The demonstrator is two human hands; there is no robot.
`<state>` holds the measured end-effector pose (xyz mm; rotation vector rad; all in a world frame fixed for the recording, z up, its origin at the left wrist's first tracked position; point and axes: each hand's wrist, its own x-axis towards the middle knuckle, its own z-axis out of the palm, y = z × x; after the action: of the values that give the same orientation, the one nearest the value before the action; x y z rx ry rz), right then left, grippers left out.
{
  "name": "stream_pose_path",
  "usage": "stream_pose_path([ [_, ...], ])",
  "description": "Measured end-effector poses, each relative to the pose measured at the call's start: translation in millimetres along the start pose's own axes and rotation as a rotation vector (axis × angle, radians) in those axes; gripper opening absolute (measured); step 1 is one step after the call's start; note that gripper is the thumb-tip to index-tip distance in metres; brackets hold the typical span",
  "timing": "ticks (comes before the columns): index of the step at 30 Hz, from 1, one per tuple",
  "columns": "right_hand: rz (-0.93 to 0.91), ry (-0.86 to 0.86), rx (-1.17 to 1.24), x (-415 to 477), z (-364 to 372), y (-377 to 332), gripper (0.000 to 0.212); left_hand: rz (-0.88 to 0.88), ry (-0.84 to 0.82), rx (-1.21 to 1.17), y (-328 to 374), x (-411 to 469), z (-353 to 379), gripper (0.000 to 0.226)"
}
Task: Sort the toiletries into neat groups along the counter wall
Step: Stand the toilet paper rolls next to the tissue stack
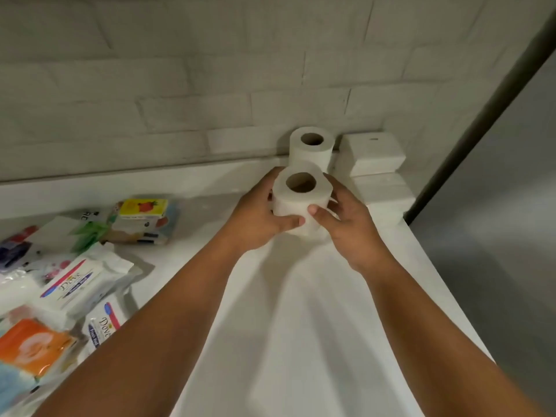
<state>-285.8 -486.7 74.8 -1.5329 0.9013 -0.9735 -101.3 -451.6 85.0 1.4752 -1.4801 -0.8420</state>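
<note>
Near the far right corner of the counter (301, 311), the left grip (258, 218) and right grip (349, 227) were both clamped on a toilet roll (298, 203), one on each side, with its hole facing up. Just behind it, a second roll (311, 152) stood upright against the wall. Two white tissue packs (373, 155) lay beside that, along the right edge. Dove packs (75, 284) and other colourful packets (143, 207) lay scattered toward the left edge.

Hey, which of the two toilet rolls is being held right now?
The nearer roll, gripped by the left hand and right hand; the far roll stands behind it at the wall, no hand on it.
</note>
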Motion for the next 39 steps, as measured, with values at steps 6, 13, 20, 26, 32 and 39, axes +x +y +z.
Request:
stream_pose_path([
  [6,-0.006,0.052,0.002,36,-31,9,0.049,-0.019,0.034,0.011,4,44,25,0.08],
  [13,0.062,0.023,0.061,48,-49,31,0.049,-0.047,0.056,0.04,-5,61,50,0.084],
  [20,0.068,-0.003,0.049,49,-50,45,0.056,-0.059,0.035,0.121,-15,61,61,0.096],
  [26,0.067,0.006,0.013,52,-49,42,0.058,-0.121,0.067,0.157,-20,66,67,0.094],
  [32,0.078,0.028,-0.035,51,-49,43,0.056,-0.133,0.03,0.198,-17,63,69,0.108],
  [39,0.047,0.077,-0.101,45,-44,43,0.057,-0.174,0.071,0.286,-14,59,73,0.1],
])
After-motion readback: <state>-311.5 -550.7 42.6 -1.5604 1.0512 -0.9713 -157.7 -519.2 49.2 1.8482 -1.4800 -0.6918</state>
